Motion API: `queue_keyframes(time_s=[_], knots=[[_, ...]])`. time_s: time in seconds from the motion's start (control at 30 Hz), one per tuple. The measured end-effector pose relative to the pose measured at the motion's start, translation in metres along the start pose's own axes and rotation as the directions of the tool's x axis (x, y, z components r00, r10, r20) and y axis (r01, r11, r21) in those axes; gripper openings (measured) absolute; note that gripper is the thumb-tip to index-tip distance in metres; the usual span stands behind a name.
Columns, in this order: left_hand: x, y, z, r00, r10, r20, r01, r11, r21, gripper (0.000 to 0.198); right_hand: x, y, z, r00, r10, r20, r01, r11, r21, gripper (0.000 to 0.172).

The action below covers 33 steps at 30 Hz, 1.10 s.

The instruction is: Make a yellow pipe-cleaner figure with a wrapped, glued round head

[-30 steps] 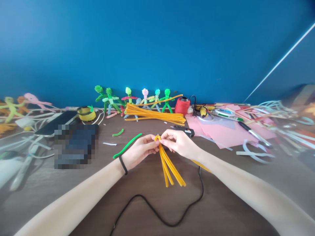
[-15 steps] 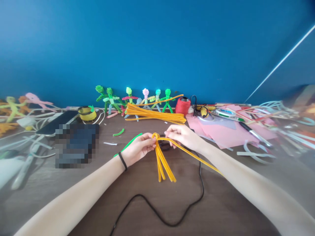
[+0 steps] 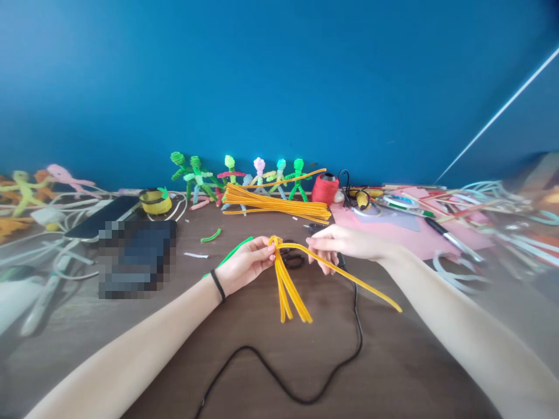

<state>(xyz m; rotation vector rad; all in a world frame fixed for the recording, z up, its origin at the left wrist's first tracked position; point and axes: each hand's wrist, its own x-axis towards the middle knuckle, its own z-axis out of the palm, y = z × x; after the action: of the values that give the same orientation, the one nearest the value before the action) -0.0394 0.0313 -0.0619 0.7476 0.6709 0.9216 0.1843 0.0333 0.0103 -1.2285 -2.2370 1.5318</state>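
My left hand (image 3: 247, 263) pinches the looped top of a bundle of orange pipe cleaners (image 3: 288, 288) above the brown table (image 3: 244, 326); the loose ends hang down toward me. One long orange strand (image 3: 358, 282) runs from the loop out to the right. My right hand (image 3: 340, 244) holds that strand close to the loop, fingers curled round it. A green pipe cleaner (image 3: 233, 251) lies behind my left hand.
A pile of orange pipe cleaners (image 3: 275, 203) and a row of pipe-cleaner figures (image 3: 236, 174) stand by the blue wall. Red thread spool (image 3: 324, 187), pink paper (image 3: 393, 227), pens and scissors (image 3: 458, 270) lie right. A black cable (image 3: 305, 372) curls near me. Phone (image 3: 102, 216) and cables left.
The hands drew apart. My right hand pulled one orange strand out of the bundle to the right, and the bundle's loop stayed in my left hand.
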Motion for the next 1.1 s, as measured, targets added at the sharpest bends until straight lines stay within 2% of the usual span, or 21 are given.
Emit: queue_keyframes(time_s=[0.07,0.13,0.33,0.53,0.67,0.73,0.8,0.83,0.9,1.0,1.03,1.1], knots=[[-0.001,-0.001,0.002,1.000,0.025,-0.013,-0.025,1.000,0.009,0.011,0.001,-0.004,0.006,0.998,-0.060,0.019,0.059,0.997,0.041,0.033],[-0.001,-0.002,0.004,0.998,0.050,-0.026,-0.049,0.999,0.018,0.011,0.001,-0.008,0.015,0.994,-0.110,-0.028,0.111,0.992,0.053,0.028],[-0.004,-0.004,0.006,0.995,0.093,-0.026,-0.090,0.992,0.093,0.012,0.004,-0.018,0.056,0.972,-0.189,-0.141,0.178,0.980,-0.087,0.020],[-0.008,-0.003,0.010,0.997,0.077,-0.027,-0.073,0.990,0.118,0.013,0.013,-0.015,0.089,0.961,-0.183,-0.208,0.110,0.941,-0.319,0.019],[-0.007,-0.002,0.008,0.998,0.061,-0.003,-0.060,0.994,0.096,0.013,0.013,-0.018,0.090,0.954,-0.203,-0.221,0.110,0.922,-0.372,0.020],[-0.005,-0.001,0.006,0.999,0.045,0.017,-0.046,0.996,0.071,0.012,0.011,-0.020,0.081,0.950,-0.217,-0.226,0.127,0.926,-0.355,0.026],[-0.003,0.000,0.003,0.999,0.029,0.033,-0.030,0.999,0.042,0.013,0.009,-0.021,0.067,0.933,-0.226,-0.281,0.114,0.924,-0.365,0.033],[-0.003,0.000,0.001,0.999,0.022,0.037,-0.023,0.999,0.027,0.013,0.008,-0.020,0.058,0.926,-0.192,-0.325,0.050,0.916,-0.399,0.038],[-0.002,0.001,-0.001,0.999,0.014,0.041,-0.014,1.000,-0.005,0.016,0.005,-0.015,0.037,0.907,-0.050,-0.419,-0.184,0.847,-0.499,0.043],[-0.002,0.001,-0.002,0.999,0.009,0.042,-0.007,0.999,-0.034,0.018,0.001,0.001,0.007,0.800,0.108,-0.590,-0.524,0.605,-0.600,0.048],[-0.002,0.002,-0.002,0.999,0.006,0.043,-0.004,0.999,-0.037,0.018,0.001,0.006,0.000,0.779,0.148,-0.610,-0.576,0.553,-0.602,0.050],[-0.003,0.002,-0.002,0.999,-0.002,0.042,0.004,0.999,-0.038,0.020,0.000,0.017,-0.008,0.782,0.287,-0.554,-0.606,0.562,-0.563,0.055]])
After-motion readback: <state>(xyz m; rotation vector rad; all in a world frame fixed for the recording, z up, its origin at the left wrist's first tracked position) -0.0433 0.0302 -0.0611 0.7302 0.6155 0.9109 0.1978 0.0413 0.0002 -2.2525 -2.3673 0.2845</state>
